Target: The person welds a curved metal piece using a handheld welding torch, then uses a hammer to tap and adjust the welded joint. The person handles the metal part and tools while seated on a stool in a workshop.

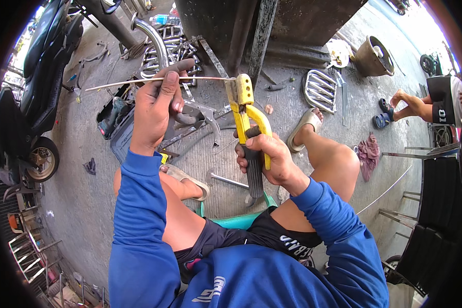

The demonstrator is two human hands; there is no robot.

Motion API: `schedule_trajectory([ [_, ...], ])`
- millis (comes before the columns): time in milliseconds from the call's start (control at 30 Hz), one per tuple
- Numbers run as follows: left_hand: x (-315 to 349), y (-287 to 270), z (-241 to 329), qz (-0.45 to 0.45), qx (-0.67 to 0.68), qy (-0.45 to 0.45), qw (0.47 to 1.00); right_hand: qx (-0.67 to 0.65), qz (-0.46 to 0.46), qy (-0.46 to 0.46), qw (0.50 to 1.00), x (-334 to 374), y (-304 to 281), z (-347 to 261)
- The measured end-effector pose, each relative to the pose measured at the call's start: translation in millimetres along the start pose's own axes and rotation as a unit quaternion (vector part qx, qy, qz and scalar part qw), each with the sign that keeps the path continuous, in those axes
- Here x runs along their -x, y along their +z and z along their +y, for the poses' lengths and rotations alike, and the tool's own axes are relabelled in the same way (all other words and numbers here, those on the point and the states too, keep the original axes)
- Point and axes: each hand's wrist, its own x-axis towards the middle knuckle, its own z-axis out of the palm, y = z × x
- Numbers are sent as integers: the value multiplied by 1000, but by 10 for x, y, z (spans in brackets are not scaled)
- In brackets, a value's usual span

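Between the thumb and fingers of my left hand a thin welding rod is pinched, lying nearly level. Its right end meets the head of a yellow electrode holder. My right hand wraps round this holder's dark ribbed handle and its curved yellow lever, keeping it upright in front of me. Behind my left fingers rises a bent shiny metal tube; its lower end is hidden by the hand. Below that hand, a grey metal bracket lies near the floor.
Piled metal tubes lie ahead, and a welded tube rack sits to the right. An open tool case is at left, near a motorcycle. A bucket stands far right, near another person's leg.
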Motion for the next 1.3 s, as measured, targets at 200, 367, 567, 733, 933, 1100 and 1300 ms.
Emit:
schedule_trajectory([
  [200, 1, -26, -18, -39, -60, -14, 997, -24, -5, 14, 1000, 5, -54, -55],
  [367, 11, -59, -17, -64, -58, -24, 996, -15, -10, 15, 1000, 36, -72, -88],
  [567, 22, -32, -5, -67, -71, -27, 995, 0, -13, 31, 999, 55, -124, -93],
  [733, 9, -8, -39, -87, -79, -24, 993, 38, -14, 42, 998, 60, -150, -93],
  [933, -14, 4, -67, -101, -91, -29, 990, 14, 10, 62, 998, 108, -171, -119],
  [1100, -8, 37, -58, -99, -72, -41, 992, 10, 3, 55, 998, 153, -197, -137],
  [1300, 22, 53, -74, -94, -72, -37, 992, 2, 14, 56, 998, 174, -213, -134],
])
